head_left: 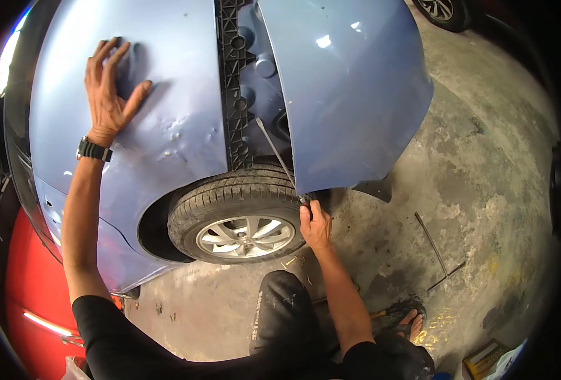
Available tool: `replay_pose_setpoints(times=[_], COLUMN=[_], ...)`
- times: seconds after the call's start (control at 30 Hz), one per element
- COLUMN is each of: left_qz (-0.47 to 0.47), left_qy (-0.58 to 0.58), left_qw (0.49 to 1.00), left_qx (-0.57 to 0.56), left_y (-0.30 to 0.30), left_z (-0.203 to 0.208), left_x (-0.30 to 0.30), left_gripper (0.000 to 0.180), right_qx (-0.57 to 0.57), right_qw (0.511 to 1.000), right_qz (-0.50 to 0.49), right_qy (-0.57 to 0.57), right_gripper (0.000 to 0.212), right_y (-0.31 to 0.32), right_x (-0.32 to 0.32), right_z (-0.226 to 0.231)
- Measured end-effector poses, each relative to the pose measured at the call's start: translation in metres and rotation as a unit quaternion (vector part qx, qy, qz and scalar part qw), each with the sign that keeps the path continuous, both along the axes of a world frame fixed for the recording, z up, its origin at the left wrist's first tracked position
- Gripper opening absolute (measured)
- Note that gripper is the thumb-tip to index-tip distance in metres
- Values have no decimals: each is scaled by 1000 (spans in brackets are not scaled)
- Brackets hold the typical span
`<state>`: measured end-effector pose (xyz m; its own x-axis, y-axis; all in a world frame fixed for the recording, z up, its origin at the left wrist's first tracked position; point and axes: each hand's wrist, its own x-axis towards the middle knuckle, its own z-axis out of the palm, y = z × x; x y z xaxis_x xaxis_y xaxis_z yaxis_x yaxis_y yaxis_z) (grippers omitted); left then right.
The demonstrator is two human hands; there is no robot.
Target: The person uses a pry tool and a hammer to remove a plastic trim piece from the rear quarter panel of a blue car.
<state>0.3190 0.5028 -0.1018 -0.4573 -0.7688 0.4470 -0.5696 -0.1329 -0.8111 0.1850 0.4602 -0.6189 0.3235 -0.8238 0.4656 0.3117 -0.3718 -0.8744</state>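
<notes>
My left hand (pixel 108 95), with a black watch on its wrist, lies with fingers spread against a light blue car fender (pixel 173 76). Small dents mark the panel below and right of it. In my right hand (pixel 316 227), the dark handle of a long flat-bladed screwdriver (pixel 274 149) is gripped beside the tyre (pixel 236 196). Its shaft slants up and left, its tip appearing over or close to the black ribbed plastic bracket (pixel 235 126); contact there I cannot tell. The blue bumper (pixel 350 95) stands apart from the fender, leaving a gap that exposes the bracket.
On the concrete floor at right lies a T-shaped metal bar (pixel 434 247). A red car (pixel 27 266) is at the left, and another vehicle's wheel (pixel 441 9) shows at the top right. A small box (pixel 485 360) sits at the lower right, beyond my sandalled foot (pixel 410 323).
</notes>
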Motion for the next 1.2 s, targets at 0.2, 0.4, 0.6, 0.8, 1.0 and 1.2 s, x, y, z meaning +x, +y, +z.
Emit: replay_pose_setpoints(times=[0.2, 0.4, 0.6, 0.8, 1.0, 1.2], left_qz=[47, 58, 73, 79, 104, 147], left_qy=[10, 15, 4, 1, 24, 103], left_qw=[997, 997, 996, 995, 993, 984], left_qx=[55, 54, 58, 64, 49, 6], left_y=[4, 1, 2, 6, -2, -25], left_z=[-26, -27, -25, -23, -41, -131], left_x=[-6, -10, -7, -4, -24, -43], left_gripper=[75, 76, 82, 87, 114, 140], right_qx=[-38, 6, 15, 11, 31, 25], right_qw=[999, 1000, 998, 996, 996, 999], right_qz=[4, 17, 6, -31, 24, 13], right_qy=[-9, -8, -66, -84, -82, -44], right_gripper=[23, 25, 24, 28, 29, 27], right_y=[0, 20, 23, 17, 23, 21], right_x=[9, 31, 65, 84, 62, 49], right_z=[9, 27, 48, 60, 63, 61])
